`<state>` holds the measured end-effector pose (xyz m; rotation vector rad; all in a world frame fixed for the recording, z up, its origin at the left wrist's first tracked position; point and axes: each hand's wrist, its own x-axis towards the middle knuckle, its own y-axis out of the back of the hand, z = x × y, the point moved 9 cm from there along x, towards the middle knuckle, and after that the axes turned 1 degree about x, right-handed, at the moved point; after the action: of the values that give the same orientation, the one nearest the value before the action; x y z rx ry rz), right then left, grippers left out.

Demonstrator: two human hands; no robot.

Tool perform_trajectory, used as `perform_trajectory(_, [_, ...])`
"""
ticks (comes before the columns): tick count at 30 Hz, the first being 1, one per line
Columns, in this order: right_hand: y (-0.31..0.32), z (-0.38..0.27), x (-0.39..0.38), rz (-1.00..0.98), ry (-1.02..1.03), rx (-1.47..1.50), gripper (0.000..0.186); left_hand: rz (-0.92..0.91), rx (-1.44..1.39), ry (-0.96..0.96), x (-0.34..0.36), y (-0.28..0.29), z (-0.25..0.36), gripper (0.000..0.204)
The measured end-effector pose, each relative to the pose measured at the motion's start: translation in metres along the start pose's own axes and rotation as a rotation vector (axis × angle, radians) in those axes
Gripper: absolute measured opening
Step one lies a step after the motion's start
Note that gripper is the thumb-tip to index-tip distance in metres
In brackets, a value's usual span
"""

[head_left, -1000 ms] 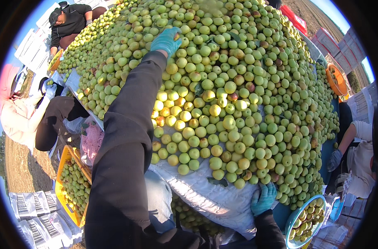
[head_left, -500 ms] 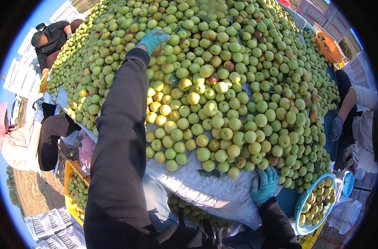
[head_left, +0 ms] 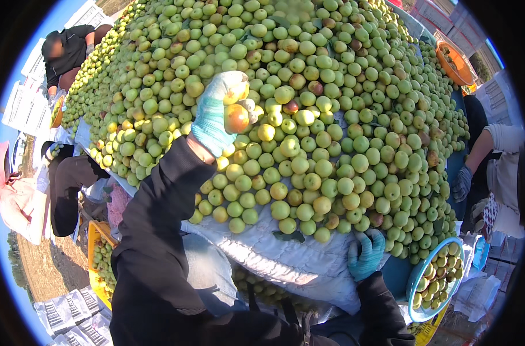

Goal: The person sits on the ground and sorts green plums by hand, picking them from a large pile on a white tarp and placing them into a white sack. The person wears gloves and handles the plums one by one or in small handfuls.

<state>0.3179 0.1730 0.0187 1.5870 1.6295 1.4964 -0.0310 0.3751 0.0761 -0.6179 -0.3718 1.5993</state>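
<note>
A big heap of round green fruits [head_left: 308, 167], like jujubes, some blushed red, fills the middle. My left hand [head_left: 213, 112], in a white and teal knit glove, is raised above the heap. Its fingers are closed on reddish-green fruits [head_left: 236, 118]; at least two show, and the palm hides any others. At the heap's near right edge, my right hand [head_left: 366, 254] wears a similar teal glove. Its fingers are bent, with a gap beside the thumb, and no fruit shows in it. White quilted cloth [head_left: 274, 245] lies under the near edge of the fruit.
A light-blue basin [head_left: 413, 288] of fruit stands at my right. Yellow crates [head_left: 94, 254] hold fruit at left, and an orange basket [head_left: 456, 64] sits far right. Co-workers sit at far left [head_left: 69, 55], left [head_left: 26, 196] and right [head_left: 499, 167]. White cartons [head_left: 29, 109] are stacked behind.
My left hand has come back from the far part of the heap, lifted toward me with fruits in it. My right hand's fingers have curled more, staying near the same spot.
</note>
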Motion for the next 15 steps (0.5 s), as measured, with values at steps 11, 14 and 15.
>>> perform_trajectory(11, [-0.154,-0.128,0.381,-0.325,0.206,0.017,0.025,0.056,-0.249,0.553,-0.242,0.025,-0.09,0.035])
perform_trajectory(14, [-0.215,-0.13,0.401,-0.654,0.277,-0.462,0.048,0.102,-0.222,0.735,-0.249,0.03,-0.096,0.034])
perform_trajectory(15, [-0.228,-0.127,0.403,-0.733,0.254,-0.577,0.053,0.077,-0.244,0.673,-0.246,0.029,-0.091,0.034])
